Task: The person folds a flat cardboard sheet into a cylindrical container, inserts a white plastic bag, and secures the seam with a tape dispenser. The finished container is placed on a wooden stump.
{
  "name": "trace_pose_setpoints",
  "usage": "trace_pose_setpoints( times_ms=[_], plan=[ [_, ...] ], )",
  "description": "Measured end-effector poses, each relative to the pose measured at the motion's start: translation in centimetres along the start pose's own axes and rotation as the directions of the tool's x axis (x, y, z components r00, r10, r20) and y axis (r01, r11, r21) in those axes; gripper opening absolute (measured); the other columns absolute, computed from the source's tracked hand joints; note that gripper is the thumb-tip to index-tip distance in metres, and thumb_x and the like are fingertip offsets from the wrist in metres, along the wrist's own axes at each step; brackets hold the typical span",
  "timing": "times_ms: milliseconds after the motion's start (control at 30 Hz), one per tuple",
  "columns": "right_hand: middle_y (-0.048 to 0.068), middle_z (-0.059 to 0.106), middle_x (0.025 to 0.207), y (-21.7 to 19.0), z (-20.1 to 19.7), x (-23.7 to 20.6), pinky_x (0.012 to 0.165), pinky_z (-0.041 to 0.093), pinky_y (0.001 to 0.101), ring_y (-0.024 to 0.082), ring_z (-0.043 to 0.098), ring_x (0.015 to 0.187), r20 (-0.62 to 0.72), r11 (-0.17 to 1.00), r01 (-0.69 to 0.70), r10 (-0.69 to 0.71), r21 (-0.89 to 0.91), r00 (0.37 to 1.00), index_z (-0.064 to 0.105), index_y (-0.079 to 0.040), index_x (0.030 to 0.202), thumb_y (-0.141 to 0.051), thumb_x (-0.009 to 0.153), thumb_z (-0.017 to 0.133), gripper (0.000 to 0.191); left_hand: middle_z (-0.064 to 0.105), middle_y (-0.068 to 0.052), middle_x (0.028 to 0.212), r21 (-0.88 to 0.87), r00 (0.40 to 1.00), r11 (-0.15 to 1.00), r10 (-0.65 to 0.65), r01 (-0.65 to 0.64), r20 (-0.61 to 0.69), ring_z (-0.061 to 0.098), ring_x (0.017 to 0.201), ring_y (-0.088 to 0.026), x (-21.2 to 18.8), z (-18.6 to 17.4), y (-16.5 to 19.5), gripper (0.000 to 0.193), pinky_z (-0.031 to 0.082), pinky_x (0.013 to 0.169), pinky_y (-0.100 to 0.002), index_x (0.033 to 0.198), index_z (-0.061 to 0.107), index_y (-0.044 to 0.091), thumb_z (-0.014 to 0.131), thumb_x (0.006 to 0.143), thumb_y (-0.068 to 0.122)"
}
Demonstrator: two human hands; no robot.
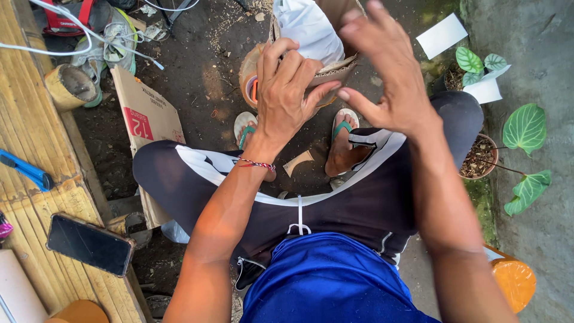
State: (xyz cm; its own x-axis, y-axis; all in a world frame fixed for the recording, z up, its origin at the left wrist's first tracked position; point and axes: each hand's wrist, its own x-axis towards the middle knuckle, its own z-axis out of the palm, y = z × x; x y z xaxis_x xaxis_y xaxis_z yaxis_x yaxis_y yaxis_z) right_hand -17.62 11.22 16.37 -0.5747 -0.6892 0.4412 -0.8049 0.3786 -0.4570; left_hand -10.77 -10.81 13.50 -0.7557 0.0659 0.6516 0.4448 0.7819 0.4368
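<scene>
Brown woven basket held steady between the knees

Brown woven basket [311, 75] with a rounded rim sits on the dark dirt ground [203, 90] straight ahead of the seated person, just beyond the two feet in green-strapped flip-flops [342, 127], so it stays within easy reach of both arms. A white cloth or sheet [308, 27] lies folded inside it, and a roll of tape [252, 88] shows at its left edge, partly hidden by the fingers.

The left hand [287, 96] rests on the near rim, fingers curled over the top edge and thumb stretched out along the side; it looks like a bracing hold that keeps the basket from tipping. A braided red and white string bracelet [257, 164] circles that wrist. The right hand [385, 75] is empty and spread wide, blurred, poised in the air just above and to the right of the basket, touching nothing that I can make out.

To the left, a yellow slatted bamboo bench [36, 149] carries a black phone [89, 244] lying face up and a blue utility knife [24, 168], both laid close by. A flattened cardboard piece [146, 110] lies on the ground beside the bench. Potted green-leaved plants [523, 128] stand well apart along the right wall
</scene>
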Motion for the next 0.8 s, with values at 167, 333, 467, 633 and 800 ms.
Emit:
trace_pose_setpoints(
  times_ms=[167,333,467,633,800],
  plan=[
    [0.017,0.067,0.129,0.3,-2.5,3.1,0.105,0.053,0.0437,0.035,0.062,0.128,0.236,0.995,0.048,-0.068,0.089,0.969,0.068,-0.002,0.125,-0.016,0.098,0.076,0.032,0.058,-0.004,0.115,-0.006,0.999,1.0,0.018,-0.018,0.038,0.049,0.129,-0.03,-0.5,1.0,-0.6,0.047,0.039,0.11,-0.05,0.116,0.064,0.013,0.093,0.083,0.03],
    [0.018,0.067,0.116,0.3,-2.8,3.4,0.096,0.054,0.0436,0.036,0.065,0.114,0.266,0.991,0.09,-0.115,0.103,0.957,0.067,0.002,0.115,-0.013,0.093,0.077,0.028,0.027,-0.016,0.16,-0.136,0.989,0.986,0.085,-0.101,-0.117,0.029,0.156,-0.033,-2.1,2.4,-2.1,0.107,0.028,0.133,-0.051,0.156,0.025,0.021,0.1,0.081,0.038],
    [0.016,0.066,0.114,-0.1,-2.5,3.3,0.098,0.053,0.0428,0.035,0.063,0.121,0.249,0.992,0.06,-0.086,0.109,0.965,0.067,0.001,0.115,-0.011,0.09,0.076,0.029,0.001,-0.024,0.171,-0.521,0.9,0.768,-0.436,0.373,0.002,0.016,0.162,-0.035,-5.2,4.6,-2.4,0.157,0.026,0.135,-0.049,0.165,-0.015,0.009,0.098,0.064,0.049],
    [0.015,0.063,0.119,-0.4,-2.4,3.5,0.102,0.051,0.045,0.038,0.054,0.134,0.283,0.997,0.013,-0.033,0.073,0.958,0.062,0.0,0.117,-0.005,0.088,0.072,0.031,0.02,-0.028,0.167,-0.377,0.841,0.756,-0.516,0.535,0.161,0.027,0.157,-0.041,-7.2,8.8,-4.8,0.158,0.027,0.129,-0.047,0.161,-0.007,-0.003,0.1,0.056,0.048],
    [0.015,0.061,0.119,0.7,-2.9,4.1,0.106,0.046,0.0503,0.038,0.052,0.135,0.331,0.993,-0.041,0.002,0.113,0.944,0.061,0.001,0.119,0.0,0.084,0.067,0.036,0.031,-0.023,0.165,-0.142,0.891,0.88,-0.452,0.454,0.047,0.03,0.158,-0.039,-7.7,11.5,-6.0,0.133,0.025,0.133,-0.051,0.162,0.016,-0.001,0.098,0.069,0.047]
  ],
)
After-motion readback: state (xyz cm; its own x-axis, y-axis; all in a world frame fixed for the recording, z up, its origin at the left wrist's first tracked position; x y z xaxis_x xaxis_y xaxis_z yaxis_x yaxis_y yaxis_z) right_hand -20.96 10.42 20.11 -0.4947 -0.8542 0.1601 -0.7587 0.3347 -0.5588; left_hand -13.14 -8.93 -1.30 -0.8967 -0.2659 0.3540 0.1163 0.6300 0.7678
